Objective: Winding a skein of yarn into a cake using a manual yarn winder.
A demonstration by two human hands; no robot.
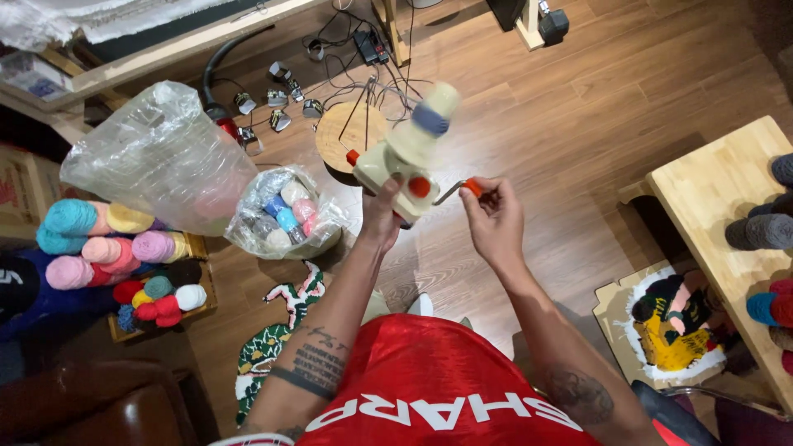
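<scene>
Yarn winder (402, 161) gripped by left hand (382, 216), right hand (493, 216) pinching its crank handle (472, 187)

You are standing over a wood floor (578, 99) that is catching warm light. A pale wooden table (710, 190) is sitting at your right, and a round stool (339, 136) is standing ahead among tangled cables (363, 41). A brown leather seat (91, 405) is showing at lower left. Small rugs (277, 330) are lying on the boards.
</scene>
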